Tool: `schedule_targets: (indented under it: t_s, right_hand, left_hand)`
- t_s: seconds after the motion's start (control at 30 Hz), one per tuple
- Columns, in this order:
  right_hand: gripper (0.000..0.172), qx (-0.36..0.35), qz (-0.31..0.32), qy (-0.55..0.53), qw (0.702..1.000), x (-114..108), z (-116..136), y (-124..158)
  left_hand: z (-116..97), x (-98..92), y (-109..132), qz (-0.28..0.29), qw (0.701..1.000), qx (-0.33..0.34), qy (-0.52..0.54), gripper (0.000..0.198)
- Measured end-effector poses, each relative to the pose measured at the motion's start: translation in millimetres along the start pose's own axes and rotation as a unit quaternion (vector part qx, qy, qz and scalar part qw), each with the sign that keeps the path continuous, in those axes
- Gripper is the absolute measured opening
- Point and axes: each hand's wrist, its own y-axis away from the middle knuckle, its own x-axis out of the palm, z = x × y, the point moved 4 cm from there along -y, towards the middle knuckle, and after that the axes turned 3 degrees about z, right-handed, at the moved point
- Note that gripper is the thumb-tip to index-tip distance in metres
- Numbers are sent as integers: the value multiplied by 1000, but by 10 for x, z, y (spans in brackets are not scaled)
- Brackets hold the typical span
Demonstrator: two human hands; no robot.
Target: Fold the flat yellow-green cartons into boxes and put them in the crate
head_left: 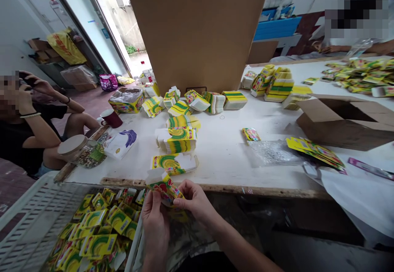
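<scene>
Between my two hands, just off the table's front edge, is a small yellow and green printed carton (164, 186) with its white end flaps standing open. My left hand (155, 222) is closed on its left side, thumb on the front. On the other side my right hand (197, 204) pinches the carton's right end between thumb and fingers. Straight beyond them lies another carton (168, 164), flat on the table, its white flaps toward the right. A stack of flattened cartons (177, 139) sits behind that one. What the carton contains cannot be seen.
At lower left stands a white plastic crate (33, 216) heaped with yellow cartons. Several carton stacks line the table (215, 165) before a tall cardboard sheet (197, 29). An open brown box (344, 130) is at right. A lidded jar (88, 153) stands left. Two people sit nearby.
</scene>
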Motion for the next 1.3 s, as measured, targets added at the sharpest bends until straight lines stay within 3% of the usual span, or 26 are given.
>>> schedule_targets:
  t_s: [0.17, 0.27, 0.33, 0.37, 0.43, 0.5, 0.57, 0.6, 0.67, 0.77, 0.83, 0.9, 0.97, 1.07, 1.2, 1.3]
  right_hand:
    - [46, -7, 24, 49, 998, -42, 14, -20]
    - [36, -37, 14, 143, 989, -169, 210, 14]
    - [24, -74, 15, 280, 957, -239, 421, 80]
    - [15, -100, 27, 369, 924, -240, 529, 125]
    - [4, -162, 78, 521, 834, -159, 697, 232]
    - [13, -221, 128, 610, 750, -16, 781, 341]
    - [16, -268, 160, 639, 703, 123, 807, 431]
    - [18, -283, 162, 639, 696, 170, 809, 461]
    - [30, -304, 124, 610, 721, 191, 813, 487]
    - [72, -271, 5, 473, 838, 49, 751, 450]
    - [72, -162, -23, 305, 938, -66, 581, 385]
    - [63, -18, 27, 115, 993, -91, 362, 333]
    - [62, 70, 113, -12, 991, -53, 240, 314]
    - [74, 101, 200, -34, 974, -54, 210, 281]
    - [75, 80, 158, -23, 984, -175, 192, 194]
    - [80, 57, 114, 24, 992, -211, 191, 183]
  left_hand:
    - [-69, -24, -72, -21, 1000, 4, -11, 39]
    - [-266, -8, -80, 25, 998, 30, -44, 41]
    - [-510, -21, -55, 77, 989, 91, -84, 45]
    - [-644, -36, -30, 99, 980, 130, -115, 47]
    - [-840, -14, 50, 186, 938, 181, -229, 53]
    - [-868, 49, 145, 283, 866, 175, -372, 68]
    - [-759, 113, 224, 346, 785, 141, -494, 81]
    - [-680, 142, 251, 364, 755, 122, -532, 80]
    - [-519, 183, 282, 367, 730, 99, -568, 66]
    - [-339, 198, 312, 319, 743, 135, -572, 53]
    - [-257, 186, 350, 291, 743, 190, -571, 57]
    - [-187, 173, 394, 291, 736, 237, -564, 63]
    - [-137, 168, 430, 311, 723, 277, -551, 67]
    - [-110, 176, 456, 344, 707, 324, -525, 67]
    - [-140, 168, 405, 309, 730, 336, -508, 57]
    - [-103, 168, 365, 325, 730, 301, -520, 52]
